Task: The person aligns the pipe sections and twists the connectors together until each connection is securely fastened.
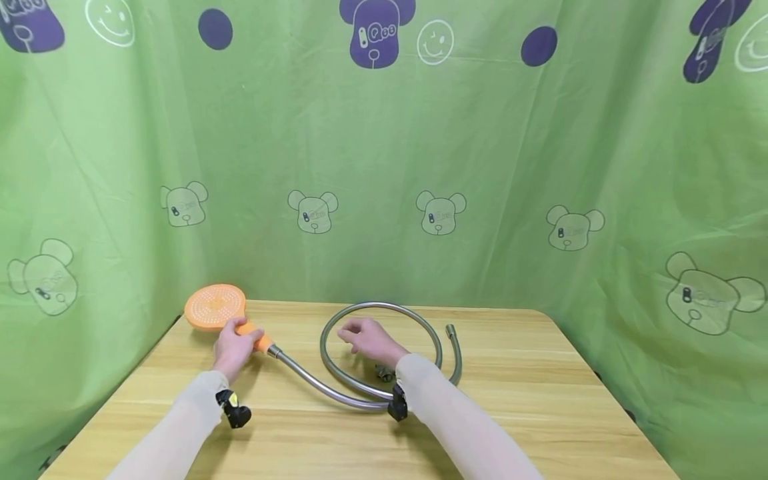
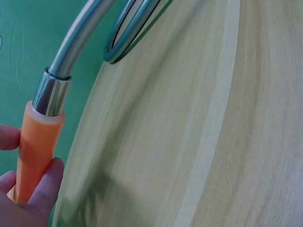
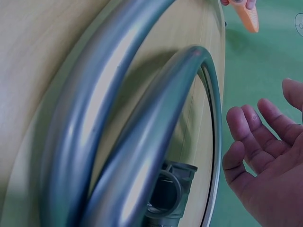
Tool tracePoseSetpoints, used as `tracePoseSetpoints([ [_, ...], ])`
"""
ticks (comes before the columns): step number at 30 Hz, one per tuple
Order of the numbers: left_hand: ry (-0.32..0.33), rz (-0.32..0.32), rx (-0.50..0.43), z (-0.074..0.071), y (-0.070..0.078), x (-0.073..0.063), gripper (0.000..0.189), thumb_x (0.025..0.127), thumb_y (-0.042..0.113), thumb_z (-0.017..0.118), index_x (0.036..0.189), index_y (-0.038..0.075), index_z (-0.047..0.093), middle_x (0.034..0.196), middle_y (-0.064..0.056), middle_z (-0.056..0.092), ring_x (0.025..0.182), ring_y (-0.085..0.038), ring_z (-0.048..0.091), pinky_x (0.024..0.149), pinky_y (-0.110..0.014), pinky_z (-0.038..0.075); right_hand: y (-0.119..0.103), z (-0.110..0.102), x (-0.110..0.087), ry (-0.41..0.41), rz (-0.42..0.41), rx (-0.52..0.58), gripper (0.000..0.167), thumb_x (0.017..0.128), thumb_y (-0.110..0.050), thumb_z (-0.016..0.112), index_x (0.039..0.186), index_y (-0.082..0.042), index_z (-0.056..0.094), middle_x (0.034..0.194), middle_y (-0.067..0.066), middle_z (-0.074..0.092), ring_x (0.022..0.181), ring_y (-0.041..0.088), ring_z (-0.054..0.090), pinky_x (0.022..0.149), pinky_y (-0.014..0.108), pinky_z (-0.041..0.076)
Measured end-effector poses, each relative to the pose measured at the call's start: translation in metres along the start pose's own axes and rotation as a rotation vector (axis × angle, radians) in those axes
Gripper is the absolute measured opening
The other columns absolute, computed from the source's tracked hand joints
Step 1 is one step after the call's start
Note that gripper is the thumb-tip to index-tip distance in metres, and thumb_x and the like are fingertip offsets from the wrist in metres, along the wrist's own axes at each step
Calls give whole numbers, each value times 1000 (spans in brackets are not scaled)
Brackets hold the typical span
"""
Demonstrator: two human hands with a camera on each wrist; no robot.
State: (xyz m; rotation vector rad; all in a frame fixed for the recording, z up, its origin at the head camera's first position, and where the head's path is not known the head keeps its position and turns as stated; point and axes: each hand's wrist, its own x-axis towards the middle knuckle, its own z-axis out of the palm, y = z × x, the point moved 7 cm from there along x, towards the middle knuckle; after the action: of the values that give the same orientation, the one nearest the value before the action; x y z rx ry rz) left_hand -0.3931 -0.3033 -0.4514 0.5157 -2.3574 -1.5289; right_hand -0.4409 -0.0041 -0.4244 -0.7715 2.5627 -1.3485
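Note:
At the table's far left, my left hand grips the handle of an orange shower head, thumb and fingers on opposite sides. Its round perforated face points up. A silver metal hose joins the handle at a shiny collar and runs right into a loop. Over that loop hovers my right hand, fingers loosely bent and holding nothing, as the right wrist view also shows. Inside the loop lies a small dark fitting with a round opening, partly hidden by the hose in the right wrist view.
The hose's free end, with a metal nut, points to the back at the loop's right. A light wooden table lies beneath everything. Green printed curtain hangs behind and along both sides.

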Motion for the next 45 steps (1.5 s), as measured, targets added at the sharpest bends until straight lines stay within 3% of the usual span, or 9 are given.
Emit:
tracePoseSetpoints([
  [4,-7,0,40,1,-4,2,64,90,25,71,144,4,45,136,-26,54,102,-28,62,84,-33,52,2,-1,-1,1,14,-6,33,102,-33,58,118,-5,68,112,11,70,92,39,70,77,33,55],
  [9,-2,8,76,0,-8,3,64,89,28,70,144,4,46,142,-26,50,121,-39,50,104,-50,42,1,-2,-2,-1,28,6,36,101,-34,59,119,-4,67,113,11,69,92,38,70,78,34,56],
  [21,-15,0,97,2,-11,1,62,91,28,69,142,1,47,134,-28,55,112,-36,55,95,-44,46,4,-4,-4,-3,33,-18,35,102,-34,57,120,-5,67,112,10,69,94,37,69,80,36,56],
  [27,-16,-7,90,3,-14,1,60,90,27,69,139,-1,48,120,-25,61,96,-26,62,78,-27,46,6,-6,-5,-1,42,-24,39,102,-38,57,122,-5,66,115,10,69,94,36,69,81,36,56],
  [31,-14,-18,86,5,-18,3,60,90,27,70,138,-2,49,112,-22,65,86,-21,65,75,-23,46,6,-7,-6,2,38,-31,38,102,-36,58,121,-4,66,113,10,69,94,37,69,80,35,56],
  [41,-22,-29,102,9,-20,3,62,90,28,70,140,-2,50,126,-28,60,103,-32,62,91,-40,50,12,-10,-9,-6,56,-18,37,102,-37,57,122,-6,66,115,10,68,96,37,69,84,38,56],
  [45,-19,-27,97,10,-19,2,62,90,28,69,140,-3,50,133,-31,51,121,-41,48,104,-50,41,14,-12,-10,-3,57,-22,38,102,-37,58,122,-6,66,115,10,68,97,36,68,83,38,57],
])
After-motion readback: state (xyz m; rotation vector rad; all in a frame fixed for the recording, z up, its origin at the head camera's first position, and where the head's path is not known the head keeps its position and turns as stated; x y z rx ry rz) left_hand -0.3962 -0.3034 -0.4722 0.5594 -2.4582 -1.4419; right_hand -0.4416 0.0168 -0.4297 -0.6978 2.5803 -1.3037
